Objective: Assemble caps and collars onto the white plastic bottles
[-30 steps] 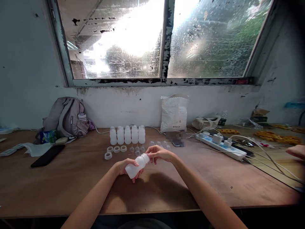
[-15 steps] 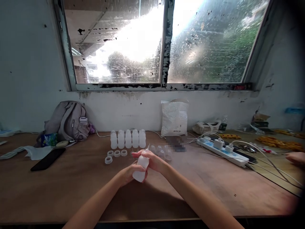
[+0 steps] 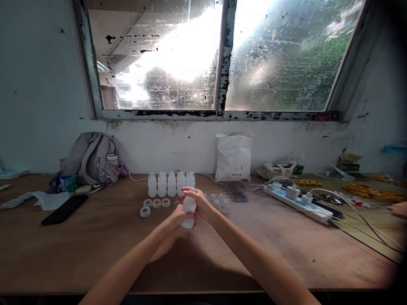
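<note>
A frosted white baby bottle is held nearly upright above the table. My left hand is wrapped round its lower body. At the bottle's top, my right hand has its fingers closed over the neck; what sits under those fingers is mostly hidden. Behind my hands stands a row of several similar bottles with clear caps. Several white screw rings lie to the left of my hands. Clear domed caps lie to the right, partly covered by my right hand.
A power strip with plugs and cables runs along the right. A black phone and a grey backpack are on the left. A white plastic package leans on the wall. Another person's hand shows at the right edge.
Both my hands have moved up and away from me with the bottle, which is now more upright. The other person's hand has shifted slightly right.
</note>
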`<state>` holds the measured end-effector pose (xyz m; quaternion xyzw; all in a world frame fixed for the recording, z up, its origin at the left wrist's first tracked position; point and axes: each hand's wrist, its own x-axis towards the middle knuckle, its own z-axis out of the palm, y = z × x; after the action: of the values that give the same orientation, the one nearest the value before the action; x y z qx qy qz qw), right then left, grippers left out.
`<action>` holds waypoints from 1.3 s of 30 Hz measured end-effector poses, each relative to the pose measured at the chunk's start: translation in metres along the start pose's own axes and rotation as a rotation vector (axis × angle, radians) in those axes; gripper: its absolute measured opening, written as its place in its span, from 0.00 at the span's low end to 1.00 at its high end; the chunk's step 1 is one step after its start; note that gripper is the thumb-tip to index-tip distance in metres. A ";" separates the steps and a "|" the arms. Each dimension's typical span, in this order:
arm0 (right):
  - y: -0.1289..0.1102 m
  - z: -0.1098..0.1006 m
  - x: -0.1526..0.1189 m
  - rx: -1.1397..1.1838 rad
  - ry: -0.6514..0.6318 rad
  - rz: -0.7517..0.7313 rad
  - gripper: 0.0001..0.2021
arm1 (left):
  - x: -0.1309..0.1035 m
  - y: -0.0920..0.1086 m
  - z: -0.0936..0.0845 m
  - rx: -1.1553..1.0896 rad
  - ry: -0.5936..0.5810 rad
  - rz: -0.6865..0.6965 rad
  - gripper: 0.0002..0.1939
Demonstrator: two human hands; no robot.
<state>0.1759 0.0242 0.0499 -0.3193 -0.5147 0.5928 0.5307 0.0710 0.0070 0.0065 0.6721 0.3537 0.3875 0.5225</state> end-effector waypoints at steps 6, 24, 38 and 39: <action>0.006 0.010 0.007 -0.120 0.160 -0.128 0.12 | 0.015 -0.001 0.000 0.303 0.286 0.074 0.20; 0.010 -0.116 -0.015 -1.780 0.413 -0.113 0.12 | -0.001 -0.025 -0.017 0.730 0.336 0.168 0.17; -0.002 -0.078 -0.037 -0.908 0.288 -0.495 0.16 | -0.006 -0.020 -0.021 0.681 0.108 0.278 0.20; -0.002 -0.076 -0.037 -0.907 0.262 -0.487 0.16 | -0.006 -0.019 -0.020 0.653 0.097 0.281 0.20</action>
<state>0.2551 0.0087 0.0252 -0.4593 -0.7081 0.1256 0.5214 0.0489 0.0142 -0.0102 0.8265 0.3875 0.3535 0.2043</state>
